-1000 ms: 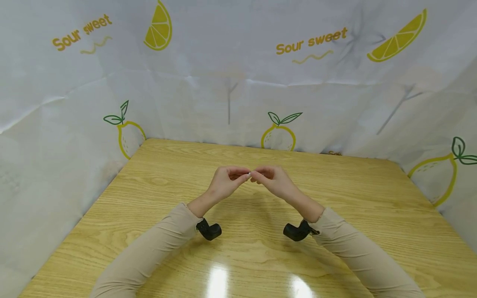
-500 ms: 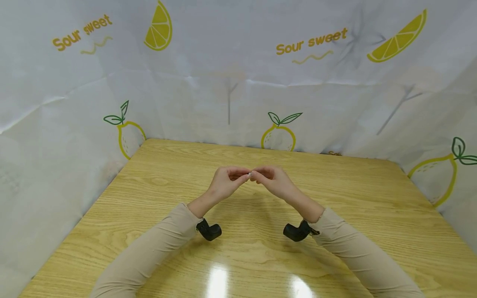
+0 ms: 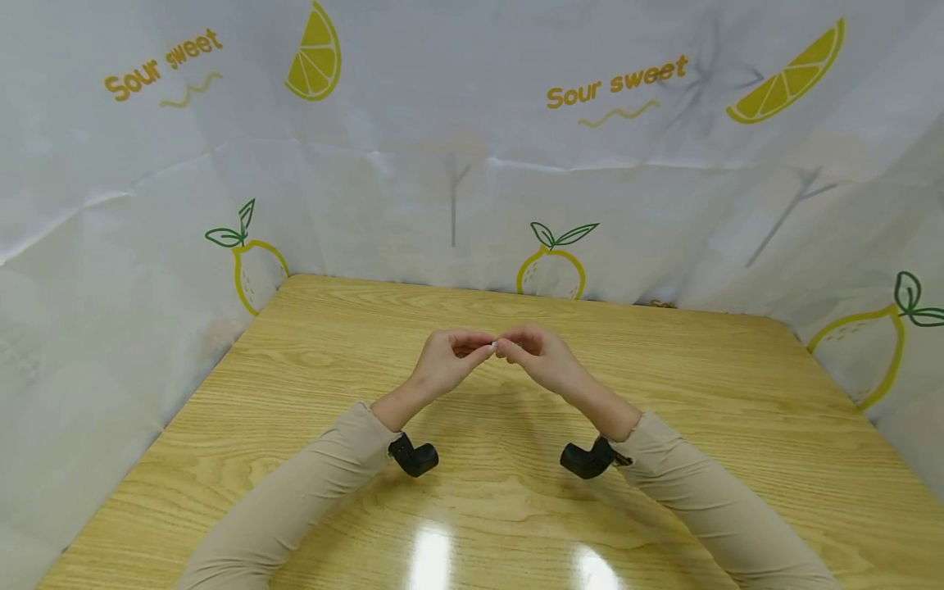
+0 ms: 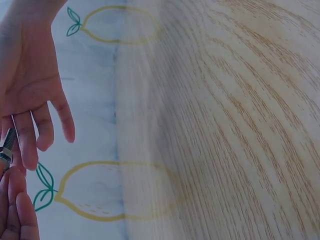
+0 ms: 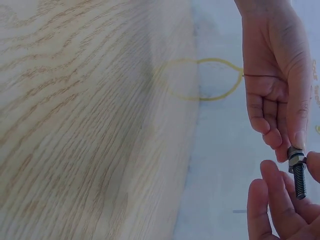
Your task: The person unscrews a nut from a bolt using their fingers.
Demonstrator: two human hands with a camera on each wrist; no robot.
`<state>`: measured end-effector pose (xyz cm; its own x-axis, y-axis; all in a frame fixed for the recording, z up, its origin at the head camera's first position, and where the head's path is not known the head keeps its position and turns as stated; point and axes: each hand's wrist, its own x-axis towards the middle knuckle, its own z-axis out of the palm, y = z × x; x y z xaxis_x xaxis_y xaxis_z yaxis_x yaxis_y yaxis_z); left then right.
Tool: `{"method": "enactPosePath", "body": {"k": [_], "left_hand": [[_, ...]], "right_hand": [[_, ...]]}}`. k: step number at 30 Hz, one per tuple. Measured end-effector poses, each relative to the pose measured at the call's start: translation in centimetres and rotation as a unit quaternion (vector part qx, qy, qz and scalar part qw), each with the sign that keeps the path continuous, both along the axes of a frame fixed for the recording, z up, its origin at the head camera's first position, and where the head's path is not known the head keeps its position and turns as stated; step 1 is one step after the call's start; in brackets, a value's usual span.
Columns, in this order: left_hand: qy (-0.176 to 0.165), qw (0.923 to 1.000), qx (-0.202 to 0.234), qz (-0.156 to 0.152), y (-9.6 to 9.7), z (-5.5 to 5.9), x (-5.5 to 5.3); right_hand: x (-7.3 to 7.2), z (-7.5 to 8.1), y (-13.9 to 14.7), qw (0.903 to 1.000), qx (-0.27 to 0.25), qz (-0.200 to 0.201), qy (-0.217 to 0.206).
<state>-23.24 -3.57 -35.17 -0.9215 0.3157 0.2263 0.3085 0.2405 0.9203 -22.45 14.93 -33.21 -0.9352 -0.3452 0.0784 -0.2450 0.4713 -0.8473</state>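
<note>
Above the table, my left hand (image 3: 446, 360) and right hand (image 3: 544, 356) meet fingertip to fingertip at a small metal bolt. In the right wrist view the threaded shank of the bolt (image 5: 300, 184) points away from my right hand (image 5: 274, 85), whose thumb and finger pinch its head end. A hex nut (image 5: 297, 163) sits round the shank near that end. The left thumb and fingertips grip at the nut, partly out of frame. The left wrist view catches the bolt (image 4: 8, 139) at its edge, between the left hand (image 4: 32, 85) and the right fingers (image 4: 20, 210).
A wood-grain table (image 3: 472, 508) lies under both arms. Behind and beside it hangs a white lemon-print cloth (image 3: 413, 197). Black wrist mounts (image 3: 415, 456) are fixed at both beige sleeves (image 3: 317, 483).
The right fingers shift slightly around the end of the bolt. The left hand and both forearms keep their place.
</note>
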Motion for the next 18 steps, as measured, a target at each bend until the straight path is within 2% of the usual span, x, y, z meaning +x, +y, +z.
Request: {"method": "enactPosePath", "body": {"k": [9,18], "left_hand": [[0.003,1.0000,0.000,-0.001,-0.02,0.08,0.04],[0.002,1.0000,-0.004,-0.002,-0.04,-0.03,-0.05]], "right_hand": [[0.08,-0.01,0.06,0.9999,-0.004,-0.001,0.011],[0.04,-0.20,0.02,1.0000,0.004,-0.001,-0.005]]}}
